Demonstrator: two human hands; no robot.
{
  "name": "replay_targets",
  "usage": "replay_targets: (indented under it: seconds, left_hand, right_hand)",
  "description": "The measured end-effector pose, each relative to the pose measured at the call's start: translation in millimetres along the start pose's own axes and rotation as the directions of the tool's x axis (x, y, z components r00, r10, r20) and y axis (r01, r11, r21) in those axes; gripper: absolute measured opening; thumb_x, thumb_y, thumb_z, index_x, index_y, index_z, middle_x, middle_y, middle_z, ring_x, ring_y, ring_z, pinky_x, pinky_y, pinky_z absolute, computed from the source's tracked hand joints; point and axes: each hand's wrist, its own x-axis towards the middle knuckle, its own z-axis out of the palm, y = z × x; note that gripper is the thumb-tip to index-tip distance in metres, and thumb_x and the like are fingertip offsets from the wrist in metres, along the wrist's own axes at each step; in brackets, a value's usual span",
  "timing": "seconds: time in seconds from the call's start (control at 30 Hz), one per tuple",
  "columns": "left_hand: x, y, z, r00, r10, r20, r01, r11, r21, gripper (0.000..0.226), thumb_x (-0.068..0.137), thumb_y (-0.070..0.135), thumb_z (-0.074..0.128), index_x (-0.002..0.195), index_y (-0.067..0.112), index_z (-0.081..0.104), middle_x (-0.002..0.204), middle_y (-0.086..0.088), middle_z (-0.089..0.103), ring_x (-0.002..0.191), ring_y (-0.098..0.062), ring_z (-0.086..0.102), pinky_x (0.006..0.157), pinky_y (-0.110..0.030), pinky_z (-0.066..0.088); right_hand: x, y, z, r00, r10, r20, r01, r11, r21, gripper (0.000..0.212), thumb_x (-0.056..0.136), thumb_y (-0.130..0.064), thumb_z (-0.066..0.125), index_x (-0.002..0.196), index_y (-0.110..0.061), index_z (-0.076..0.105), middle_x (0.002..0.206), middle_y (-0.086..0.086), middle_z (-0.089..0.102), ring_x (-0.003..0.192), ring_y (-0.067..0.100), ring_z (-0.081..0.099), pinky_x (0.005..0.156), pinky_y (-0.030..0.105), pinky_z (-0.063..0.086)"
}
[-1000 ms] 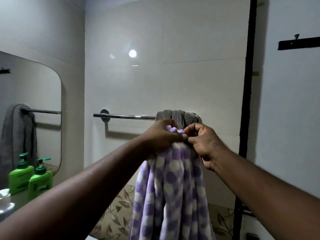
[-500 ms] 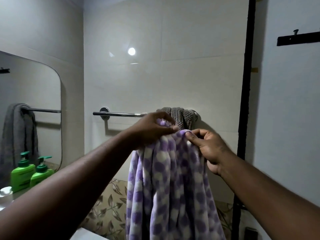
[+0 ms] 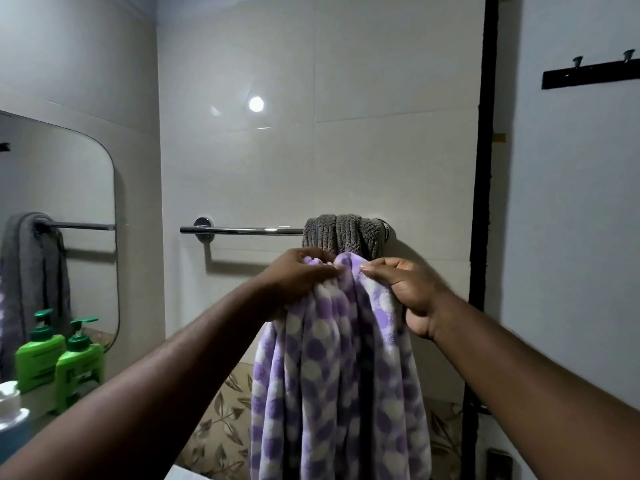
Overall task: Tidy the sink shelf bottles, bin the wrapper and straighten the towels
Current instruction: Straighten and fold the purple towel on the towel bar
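since half a second ago the left hand (image 3: 298, 278) has dropped a little, from level with the towel rail (image 3: 242, 231) to just below it, and the two hands' fingertips have drawn nearer each other on the bunched top of the towel.

at the far left a mirror (image 3: 69, 188) with rounded corners reflects a grey towel on a rail. below it two green pump bottles (image 3: 79, 365) stand side by side, touching; i cannot tell whether the left one is a reflection. a white-capped container (image 3: 8, 396) shows at the left edge in front of them.

the chrome rail runs along the pale tiled wall, bare along its left part. the left hand's fingers curl over the top edge of the purple-and-white dotted towel (image 3: 339, 393), gripping a gather of it. the towel hangs straight down from both hands in long folds, in front of the wall and away from the rail. directly above it a ribbed grey towel (image 3: 343, 233) sits bunched over the right end of the rail, its lower edge just behind the dotted towel's top.

the right hand (image 3: 412, 289) pinches the dotted towel's top edge between thumb and curled fingers, palm side towards the camera. behind the towel, low on the wall, is a leaf-patterned tile band (image 3: 221, 427).

further right a black vertical strip (image 3: 485, 168) runs down the wall, and a black hook rack (image 3: 588, 76) is fixed high at the right edge.
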Motion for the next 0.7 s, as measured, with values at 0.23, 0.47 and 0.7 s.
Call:
replay_targets:
  seconds: [0.23, 0.47, 0.7]
  left_hand:
    - [1, -4, 16, 0.999, 0.019, 0.036, -0.023, 0.993, 0.114, 0.025, 0.088, 0.037, 0.078, 0.075, 0.019, 0.068, 0.066, 0.008, 0.063, 0.063, -0.006, 0.054, 0.061, -0.019, 0.046]
    - [-10, -22, 10, 0.978, -0.032, -0.205, 0.017, 0.997, -0.075, 0.014, 0.091, 0.019, 0.075, 0.082, 0.01, 0.068, 0.066, -0.001, 0.059, 0.063, -0.014, 0.049, 0.057, -0.022, 0.042]
    - [-51, -65, 48, 0.965, -0.043, 0.26, 0.057, 0.997, -0.045, 0.025, 0.095, 0.018, 0.07, 0.119, 0.011, 0.069, 0.105, 0.001, 0.072, 0.096, -0.011, 0.065, 0.091, -0.027, 0.051]
  right_hand:
    - [8, 2, 8, 0.997, -0.024, 0.073, 0.027, 0.999, -0.032, 0.008, 0.091, 0.0, 0.067, 0.092, 0.003, 0.074, 0.092, 0.013, 0.079, 0.084, 0.021, 0.075, 0.072, 0.028, 0.062]
    - [-15, 26, -21, 0.988, 0.077, 0.136, -0.06, 0.991, -0.121, 0.011, 0.084, -0.023, 0.076, 0.081, -0.012, 0.074, 0.084, 0.013, 0.074, 0.066, 0.019, 0.068, 0.062, 0.03, 0.058]
    - [-29, 69, 0, 0.999, -0.033, 0.037, 0.04, 0.975, -0.218, 0.012, 0.087, -0.013, 0.077, 0.079, -0.006, 0.072, 0.079, 0.014, 0.072, 0.069, 0.017, 0.063, 0.067, 0.03, 0.055]
